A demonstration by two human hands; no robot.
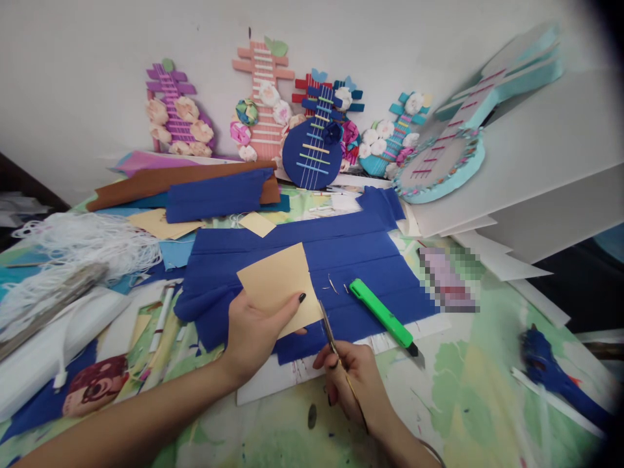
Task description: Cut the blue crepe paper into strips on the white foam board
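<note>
My left hand (pixel 253 335) pinches a pale yellow sheet of paper (pixel 277 279), thumb on top and fingers underneath. In my right hand (pixel 355 380) is a pair of scissors (pixel 327 325), its blades pointing up along the sheet's right edge. Whether the blades touch the paper I cannot tell. Below both hands spreads dark blue crepe-like material (pixel 361 247), with a few tiny slivers (pixel 333 284) on it. A bright green pen-shaped tool (pixel 383 312) with a black end lies to the right of the scissors.
Several decorated lute-shaped crafts, including a dark blue one (pixel 312 153), lean on the wall. White string (pixel 107 253) is heaped at left, near folded brown material (pixel 190 179). A blue glue gun (pixel 550 367) lies at right, below a pixelated object (pixel 448 279). White boards (pixel 526 162) stand behind.
</note>
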